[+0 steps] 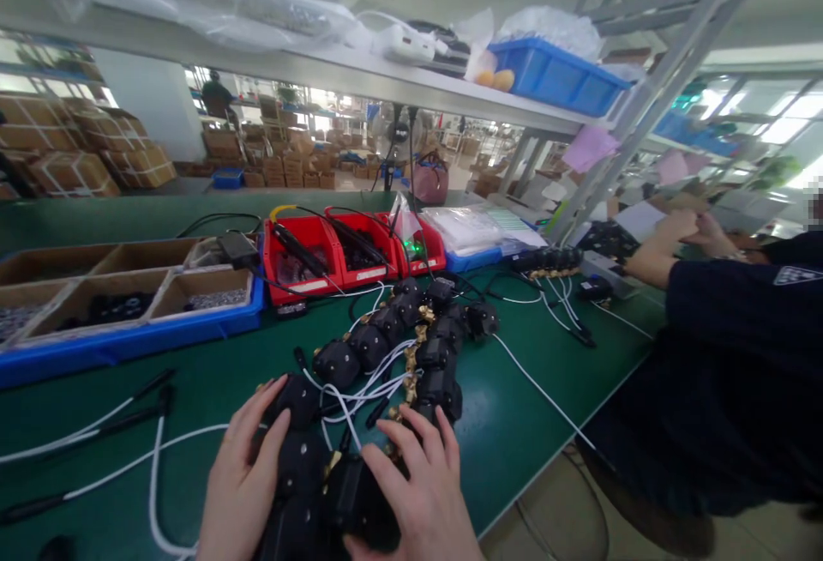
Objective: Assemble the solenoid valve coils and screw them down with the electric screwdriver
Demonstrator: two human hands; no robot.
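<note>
My left hand (241, 475) is curled round a black blocky unit (296, 400) at the near end of a row, its thumb and fingers on either side. My right hand (424, 492) is bent over another black unit (351, 492) beside it, fingers and thumb against its sides. Brass-coloured fittings (411, 364) stick out from these units. Two rows of similar black units (338, 362) lie just beyond my hands, with bundled white cables (366, 389) between them. My palms hide part of the nearest units.
Red bins (302, 286) and a blue divided tray (129, 342) with small parts line the back of the green table (514, 407). Loose white cables (129, 484) lie at left. A shelf (257, 46) hangs above. A co-worker's arm (662, 256) is at right.
</note>
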